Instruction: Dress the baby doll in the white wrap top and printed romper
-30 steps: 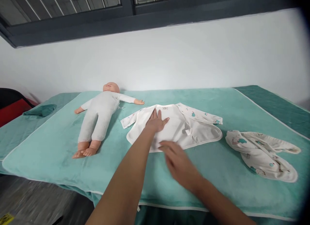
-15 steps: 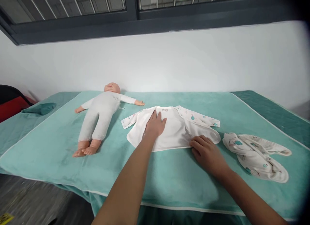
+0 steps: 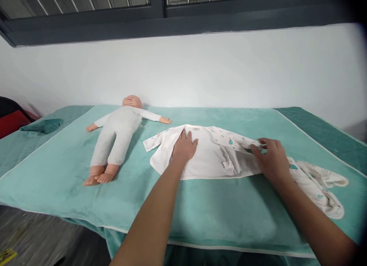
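A white baby shirt [image 3: 209, 155] with small printed figures on its sleeves lies spread open on the green bed cover. My left hand [image 3: 185, 146] rests flat on its left front panel, fingers apart, pressing the cloth. At the shirt's right side, my right hand [image 3: 271, 157] pinches the end of the sleeve between thumb and fingers. The cloth there is slightly lifted. Behind my right wrist lies a folded printed baby garment [image 3: 318, 185], partly hidden by my arm.
A baby doll [image 3: 119, 130] in a white body suit lies on its back at the left, arms spread. The green cover [image 3: 86, 205] spreads over the bed. A white wall [image 3: 200, 71] and a dark window frame stand behind. A red and black object [image 3: 13, 120] is at the far left.
My right hand has moved from the shirt's lower hem up and right to the sleeve end, which it now pinches. The left hand stays in place on the cloth.
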Demonstrator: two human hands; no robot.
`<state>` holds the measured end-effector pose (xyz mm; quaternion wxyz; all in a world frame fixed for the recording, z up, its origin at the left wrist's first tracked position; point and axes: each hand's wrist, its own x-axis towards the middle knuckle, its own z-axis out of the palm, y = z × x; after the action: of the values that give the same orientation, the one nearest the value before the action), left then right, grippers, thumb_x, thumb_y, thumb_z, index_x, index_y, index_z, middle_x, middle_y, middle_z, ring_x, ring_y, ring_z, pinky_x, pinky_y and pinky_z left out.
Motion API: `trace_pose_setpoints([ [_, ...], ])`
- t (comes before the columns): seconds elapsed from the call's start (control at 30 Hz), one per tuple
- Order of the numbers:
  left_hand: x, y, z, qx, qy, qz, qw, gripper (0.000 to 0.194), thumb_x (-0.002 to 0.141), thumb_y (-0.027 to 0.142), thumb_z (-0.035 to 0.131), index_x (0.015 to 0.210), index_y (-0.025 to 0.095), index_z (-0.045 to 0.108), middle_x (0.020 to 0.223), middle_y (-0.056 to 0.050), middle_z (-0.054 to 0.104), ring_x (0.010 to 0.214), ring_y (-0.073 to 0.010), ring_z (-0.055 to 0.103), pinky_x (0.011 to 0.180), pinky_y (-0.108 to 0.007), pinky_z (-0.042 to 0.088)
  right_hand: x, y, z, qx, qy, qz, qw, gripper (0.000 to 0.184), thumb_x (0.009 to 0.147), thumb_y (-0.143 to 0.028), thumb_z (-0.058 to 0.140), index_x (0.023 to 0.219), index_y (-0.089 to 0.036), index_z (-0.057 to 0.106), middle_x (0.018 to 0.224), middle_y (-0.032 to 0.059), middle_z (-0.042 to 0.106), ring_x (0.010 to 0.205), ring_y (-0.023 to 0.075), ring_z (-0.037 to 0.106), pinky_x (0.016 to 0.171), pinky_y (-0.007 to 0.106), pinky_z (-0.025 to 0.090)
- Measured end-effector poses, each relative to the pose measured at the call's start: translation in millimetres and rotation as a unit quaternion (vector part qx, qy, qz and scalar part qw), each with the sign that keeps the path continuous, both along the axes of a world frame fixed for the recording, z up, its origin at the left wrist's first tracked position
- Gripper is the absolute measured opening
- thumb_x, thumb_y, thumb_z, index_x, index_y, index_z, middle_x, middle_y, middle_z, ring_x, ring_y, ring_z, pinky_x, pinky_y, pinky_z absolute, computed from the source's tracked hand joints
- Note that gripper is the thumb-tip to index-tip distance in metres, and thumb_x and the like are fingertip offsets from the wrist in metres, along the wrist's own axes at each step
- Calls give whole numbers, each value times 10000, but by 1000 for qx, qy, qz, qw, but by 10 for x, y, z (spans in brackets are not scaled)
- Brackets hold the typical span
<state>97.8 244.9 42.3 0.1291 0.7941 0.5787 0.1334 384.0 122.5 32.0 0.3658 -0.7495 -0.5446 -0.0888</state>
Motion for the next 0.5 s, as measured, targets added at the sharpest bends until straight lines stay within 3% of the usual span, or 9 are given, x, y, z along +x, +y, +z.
trace_pose_setpoints([
  [0.1,-3,4,-4,-3,0,4,1000,691,998,552,275,1567,162,325,1697,-113,145,1557,-268,189,1238,-431,273,248,163,-49,-90,34,-88,992,544,873,-575,523,1155,-119,612,1112,212,618,1004,343,594,870,463,462],
  [0.2,-4,8,-10,-6,-2,5,1000,694,996,563,266,1569,176,321,1700,-102,138,1555,-269,197,1228,-441,294,308,218,-56,-127,120,-95,980,490,851,-589,536,1064,-162,647,951,139,652,864,292,605,783,426,459],
  [0.33,-4,20,-23,-1,-1,3,1000,698,994,569,261,1568,177,321,1699,-102,141,1558,-266,187,1227,-446,298,295,286,-61,-25,255,-30,966,409,718,-461,689,1023,-188,675,803,37,646,748,210,584,755,359,468],
  [0.4,-4,32,-31,-3,1,4,1000,698,993,566,264,1569,175,320,1700,-102,136,1561,-264,175,1231,-443,290,330,362,-74,23,301,-4,953,459,729,-419,663,1115,-170,655,875,50,679,758,186,601,740,316,483],
  [0.5,-4,51,-40,-6,3,5,1000,697,992,562,268,1572,177,314,1702,-100,128,1563,-263,167,1240,-444,269,438,511,-90,59,298,-17,952,485,791,-371,570,1226,-161,610,1029,80,688,757,151,583,710,276,469],
])
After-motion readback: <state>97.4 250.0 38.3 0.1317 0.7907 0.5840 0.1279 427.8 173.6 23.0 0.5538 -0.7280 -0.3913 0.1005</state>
